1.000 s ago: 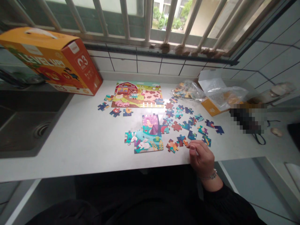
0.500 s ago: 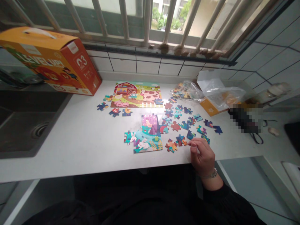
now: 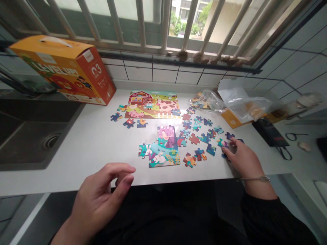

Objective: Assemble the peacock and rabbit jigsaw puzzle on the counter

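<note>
A partly joined jigsaw puzzle (image 3: 163,151) with white rabbits and a purple tent lies in the middle of the counter. Off its lower left, my left hand (image 3: 99,197) hovers near the counter's front edge, fingers curled, thumb apart from the forefinger, nothing between them. My right hand (image 3: 244,158) reaches over the right end of the loose pieces, thumb and forefinger spread. Its thumb is by a colourful puzzle piece (image 3: 222,143); whether they touch I cannot tell. A dark blue puzzle piece (image 3: 229,135) lies at its forefinger. Another piece is partly hidden under the hand.
Behind is a farm puzzle (image 3: 153,104), with several loose pieces to its left. An orange puzzle box (image 3: 66,73) stands beside the sink (image 3: 48,163). At the back right are a plastic bag of pieces (image 3: 205,101), an opened box (image 3: 231,117) and a black strapped device (image 3: 270,134).
My left hand has come into view at the lower left. My right hand has moved right from the front pieces to the far-right ones, and its fingers have spread.
</note>
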Tool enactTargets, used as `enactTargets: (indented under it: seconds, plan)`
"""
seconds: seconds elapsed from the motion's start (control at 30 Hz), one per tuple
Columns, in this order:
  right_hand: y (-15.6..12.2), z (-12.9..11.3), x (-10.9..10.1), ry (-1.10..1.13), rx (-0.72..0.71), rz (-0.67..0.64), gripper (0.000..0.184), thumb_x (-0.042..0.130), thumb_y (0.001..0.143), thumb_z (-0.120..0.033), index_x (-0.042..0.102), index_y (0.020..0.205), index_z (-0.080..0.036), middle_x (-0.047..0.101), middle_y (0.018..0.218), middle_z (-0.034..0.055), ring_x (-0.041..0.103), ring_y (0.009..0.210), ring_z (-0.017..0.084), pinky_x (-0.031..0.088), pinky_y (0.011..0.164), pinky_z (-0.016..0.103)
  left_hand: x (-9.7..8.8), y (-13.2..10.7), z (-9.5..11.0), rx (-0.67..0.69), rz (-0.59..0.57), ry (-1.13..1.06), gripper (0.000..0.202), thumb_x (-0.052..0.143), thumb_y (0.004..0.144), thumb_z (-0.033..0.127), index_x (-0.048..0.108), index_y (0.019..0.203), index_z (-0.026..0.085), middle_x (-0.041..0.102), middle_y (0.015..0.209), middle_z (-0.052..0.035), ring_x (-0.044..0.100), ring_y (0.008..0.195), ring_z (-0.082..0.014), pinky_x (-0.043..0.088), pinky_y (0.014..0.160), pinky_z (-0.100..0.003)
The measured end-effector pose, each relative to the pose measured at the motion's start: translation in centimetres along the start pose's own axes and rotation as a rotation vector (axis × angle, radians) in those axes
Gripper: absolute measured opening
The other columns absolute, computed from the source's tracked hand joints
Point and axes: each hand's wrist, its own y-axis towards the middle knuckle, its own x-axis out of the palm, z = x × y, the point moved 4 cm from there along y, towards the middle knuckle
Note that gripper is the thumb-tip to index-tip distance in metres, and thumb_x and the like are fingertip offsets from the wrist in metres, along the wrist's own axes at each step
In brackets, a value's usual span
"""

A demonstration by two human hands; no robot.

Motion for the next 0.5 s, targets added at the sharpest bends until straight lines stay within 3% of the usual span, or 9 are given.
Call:
enactTargets:
  seconds: [0.1, 0.3, 0.5]
  plan:
    - [0.5, -0.3, -0.1, 0.071, 0.020, -0.026, 0.060, 0.070, 0.093, -0.050, 0.067, 0.143, -0.017, 0.080, 0.121, 0.0151, 0.075, 0.108, 0.034, 0.058, 0.096, 0.046, 2.8, 1.2, -2.0, 0.063, -0.068, 0.009, 0.024, 0.063, 0.111, 0.046, 0.074, 0.111, 0.025, 0.076, 0.083, 0.0029, 0.069, 0.063, -0.0129, 0.056, 0.061, -0.023]
    - [1.1, -1.2, -0.7, 0.137, 0.047, -0.056, 0.060, 0.075, 0.088, -0.042, 0.068, 0.142, -0.019, 0.081, 0.114, 0.0102, 0.076, 0.099, 0.029, 0.056, 0.089, 0.040, 6.4, 0.6, -5.4, 0.114, -0.149, 0.087, 0.028, 0.057, 0.113, 0.045, 0.075, 0.113, 0.024, 0.084, 0.099, -0.0015, 0.080, 0.079, -0.0182, 0.060, 0.073, -0.025]
    - [1.6, -1.0, -0.4, 0.110, 0.006, -0.122, 0.056, 0.068, 0.090, -0.039, 0.071, 0.141, -0.015, 0.079, 0.098, 0.0071, 0.073, 0.086, 0.025, 0.051, 0.077, 0.035, 7.8, 0.2, -5.5, 0.233, -0.097, 0.168, 0.027, 0.056, 0.113, 0.041, 0.076, 0.109, 0.023, 0.086, 0.099, -0.0036, 0.082, 0.081, -0.0215, 0.062, 0.075, -0.028]
